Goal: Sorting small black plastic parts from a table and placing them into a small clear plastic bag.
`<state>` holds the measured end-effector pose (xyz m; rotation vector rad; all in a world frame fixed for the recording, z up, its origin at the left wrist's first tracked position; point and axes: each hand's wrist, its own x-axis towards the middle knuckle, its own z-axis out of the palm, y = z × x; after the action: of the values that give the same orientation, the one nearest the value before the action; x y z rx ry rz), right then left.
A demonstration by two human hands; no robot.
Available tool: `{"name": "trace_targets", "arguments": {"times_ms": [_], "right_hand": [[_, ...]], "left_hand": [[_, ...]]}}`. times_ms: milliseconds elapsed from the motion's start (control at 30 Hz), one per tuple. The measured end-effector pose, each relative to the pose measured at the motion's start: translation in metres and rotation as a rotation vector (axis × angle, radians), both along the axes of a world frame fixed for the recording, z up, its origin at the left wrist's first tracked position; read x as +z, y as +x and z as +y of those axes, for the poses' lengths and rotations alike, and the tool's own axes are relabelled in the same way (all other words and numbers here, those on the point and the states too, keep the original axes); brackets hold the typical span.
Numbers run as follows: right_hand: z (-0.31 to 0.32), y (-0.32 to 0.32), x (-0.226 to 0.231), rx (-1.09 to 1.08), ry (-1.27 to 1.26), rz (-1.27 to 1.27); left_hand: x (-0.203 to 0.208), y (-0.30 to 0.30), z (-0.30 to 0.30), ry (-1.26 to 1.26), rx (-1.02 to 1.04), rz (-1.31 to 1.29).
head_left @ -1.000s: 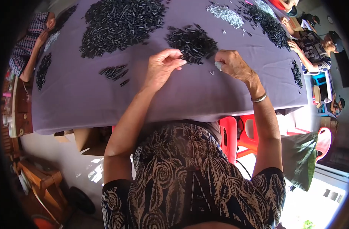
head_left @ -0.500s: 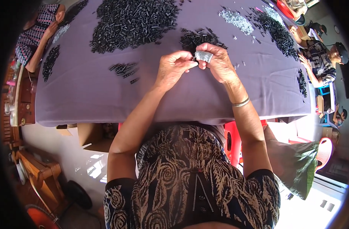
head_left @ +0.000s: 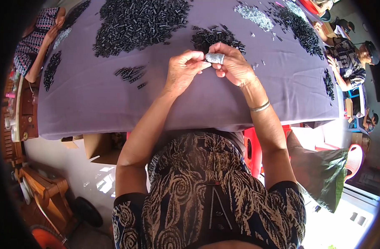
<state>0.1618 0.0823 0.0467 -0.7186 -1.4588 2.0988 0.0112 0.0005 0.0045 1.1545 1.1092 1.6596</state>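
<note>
Over the near middle of the cloth-covered table, my left hand (head_left: 185,71) and my right hand (head_left: 233,64) meet fingertip to fingertip. A silvery-grey finger cover (head_left: 215,58) sits on a digit of my right hand. My left thumb and forefinger are pinched together beside its tip. Whatever lies between the fingertips of both hands is too small and too hidden to make out; a dark speck shows there. Just beyond my hands is a small heap of black pieces (head_left: 210,37). To their left lie several black strips (head_left: 132,74) in a loose group.
A large pile of black pieces (head_left: 140,27) covers the table's far left-middle. Small clear or silvery pieces (head_left: 256,18) lie at the far right, near another black pile (head_left: 300,33). One person (head_left: 38,41) sits at the left edge, others (head_left: 350,58) along the right.
My hands have stayed together and shifted slightly left. My right hand has turned a little, so the finger cover now lies more level. The view has moved slightly.
</note>
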Motion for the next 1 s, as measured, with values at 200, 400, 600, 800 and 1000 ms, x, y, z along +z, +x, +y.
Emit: {"name": "trace_targets", "arguments": {"times_ms": [200, 400, 600, 800, 1000], "right_hand": [[0.004, 0.012, 0.004, 0.065, -0.186, 0.032], [0.013, 0.042, 0.027, -0.246, 0.124, -0.147], [0.018, 0.064, 0.023, -0.257, 0.366, -0.385], [0.008, 0.054, 0.003, -0.095, 0.932, -0.477], [0.006, 0.039, 0.001, -0.023, 1.109, -0.666]], "left_hand": [[0.004, 0.001, 0.0, 0.033, -0.058, -0.113], [0.003, -0.005, 0.001, 0.066, -0.002, -0.126], [0.001, -0.004, 0.002, 0.035, 0.038, -0.086], [0.0, -0.004, 0.003, 0.049, 0.019, -0.104], [-0.002, -0.004, 0.002, 0.027, 0.004, -0.09]]}}
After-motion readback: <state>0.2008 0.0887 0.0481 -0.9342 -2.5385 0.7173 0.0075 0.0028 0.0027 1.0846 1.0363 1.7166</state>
